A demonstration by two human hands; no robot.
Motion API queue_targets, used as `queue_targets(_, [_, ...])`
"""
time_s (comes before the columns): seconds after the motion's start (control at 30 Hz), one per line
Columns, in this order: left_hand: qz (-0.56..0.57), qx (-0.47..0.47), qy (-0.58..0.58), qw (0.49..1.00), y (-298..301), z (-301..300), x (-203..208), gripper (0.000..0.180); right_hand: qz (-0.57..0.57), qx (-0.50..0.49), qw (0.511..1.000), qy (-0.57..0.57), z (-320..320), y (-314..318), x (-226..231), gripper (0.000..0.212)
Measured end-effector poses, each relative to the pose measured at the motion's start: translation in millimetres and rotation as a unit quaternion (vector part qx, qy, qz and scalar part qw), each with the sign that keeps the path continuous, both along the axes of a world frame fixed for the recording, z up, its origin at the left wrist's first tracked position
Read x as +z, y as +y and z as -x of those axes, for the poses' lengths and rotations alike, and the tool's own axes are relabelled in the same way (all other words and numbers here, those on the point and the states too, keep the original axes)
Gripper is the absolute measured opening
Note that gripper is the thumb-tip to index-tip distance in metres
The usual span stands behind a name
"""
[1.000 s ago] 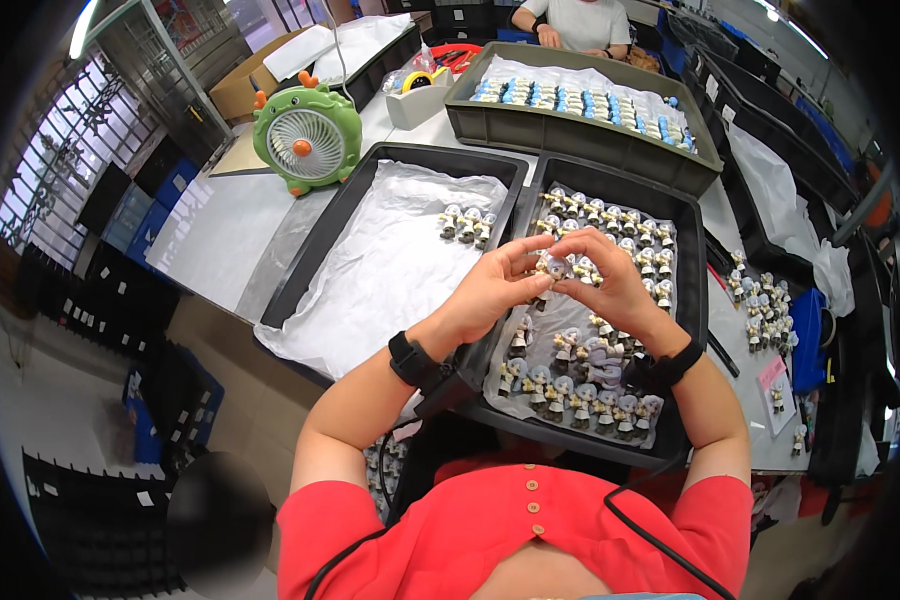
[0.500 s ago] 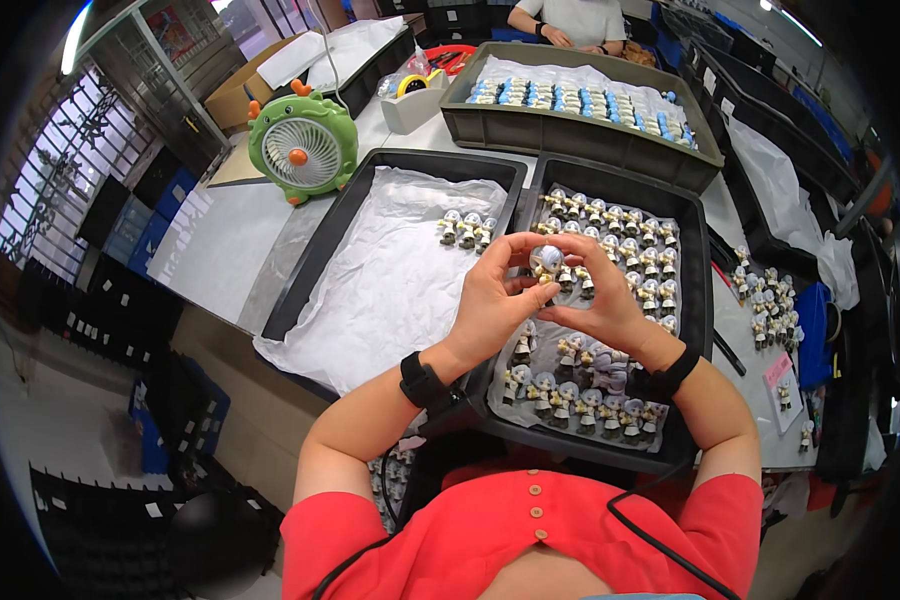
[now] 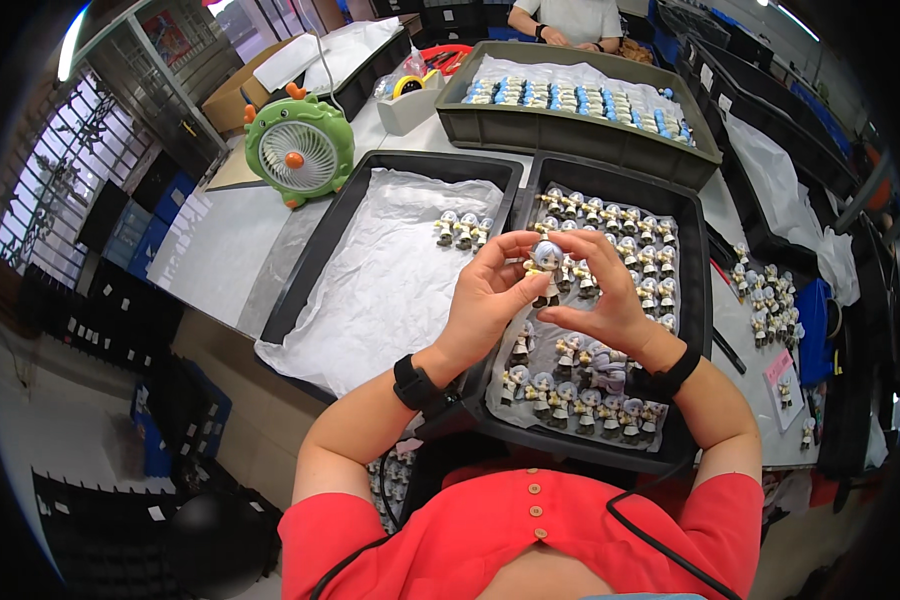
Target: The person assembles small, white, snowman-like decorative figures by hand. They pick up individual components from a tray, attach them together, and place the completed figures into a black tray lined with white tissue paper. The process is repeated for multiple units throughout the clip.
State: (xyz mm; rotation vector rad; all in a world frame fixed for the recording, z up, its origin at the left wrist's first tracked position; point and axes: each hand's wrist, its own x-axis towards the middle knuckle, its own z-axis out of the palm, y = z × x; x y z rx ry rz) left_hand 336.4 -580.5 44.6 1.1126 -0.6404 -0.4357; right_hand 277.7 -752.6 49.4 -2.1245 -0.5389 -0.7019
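Observation:
Over the right-hand black tray (image 3: 705, 330), I hold a small figurine (image 3: 545, 262) with pale grey-blue hair, a white outfit and dark feet. My left hand (image 3: 492, 292) pinches it from the side, thumb against its body. My right hand (image 3: 607, 300) curves around its other side, fingertips at the head and thumb by the feet. Rows of similar figurines (image 3: 562, 400) stand or lie on paper in the tray beneath; my hands hide some of them. Three matching figurines (image 3: 463, 230) lie in the upper right corner of the left-hand black tray (image 3: 310, 255), on crumpled white paper.
A green fan (image 3: 300, 150) stands behind the left tray, near a tape dispenser (image 3: 410, 103). An olive crate (image 3: 580, 130) holds rows of blue-and-white pieces. Loose figurines (image 3: 770, 305) and a pink-topped card (image 3: 782, 385) lie at right. Another person (image 3: 570, 25) sits across the table.
The figurine has turned in my fingers, so that its front and legs now show. My thumbs have spread slightly apart; both hands stay over the same tray.

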Motion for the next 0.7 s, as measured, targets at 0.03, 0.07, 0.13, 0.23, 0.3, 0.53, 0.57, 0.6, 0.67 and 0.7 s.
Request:
queue_targets(0.03, [0.008, -0.006, 0.025, 1.0, 1, 0, -1, 0.041, 0.0, 0.001, 1.0, 0.001, 1, 0, 2, 0.075])
queue_targets(0.07, [0.016, -0.011, 0.049, 0.999, 2, -1, -1, 0.039, 0.001, 0.003, 1.0, -0.008, 1, 1, 4, 0.075])
queue_targets(0.13, [0.028, -0.032, 0.098, 0.994, 2, -2, -1, 0.036, 0.004, 0.001, 1.0, -0.023, 1, 1, 6, 0.077])
queue_targets(0.23, [0.059, -0.071, 0.144, 0.985, 2, -3, -3, 0.032, 0.007, -0.001, 1.0, -0.028, -1, 0, 2, 0.077])
queue_targets(0.3, [0.051, -0.065, 0.151, 0.985, 1, -2, -3, 0.031, 0.008, -0.004, 0.999, -0.038, 0, 0, 1, 0.078])
queue_targets(0.53, [-0.004, -0.036, 0.036, 0.999, -1, 4, -2, 0.043, 0.026, -0.022, 0.996, -0.087, -2, 2, -5, 0.078])
queue_targets(0.57, [-0.002, -0.041, 0.026, 0.999, -1, 6, 1, 0.045, 0.037, -0.015, 0.994, -0.1, -2, 2, -5, 0.078])
queue_targets(0.6, [-0.002, -0.046, 0.027, 0.999, -2, 7, 3, 0.046, 0.049, -0.008, 0.992, -0.114, -2, 3, -4, 0.078])
queue_targets(0.67, [-0.001, -0.054, 0.031, 0.998, -2, 9, 5, 0.048, 0.059, 0.0, 0.99, -0.125, -3, 3, -6, 0.079])
queue_targets(0.7, [0.002, -0.06, 0.037, 0.997, -2, 9, 5, 0.049, 0.057, 0.001, 0.991, -0.123, -3, 3, -8, 0.079])
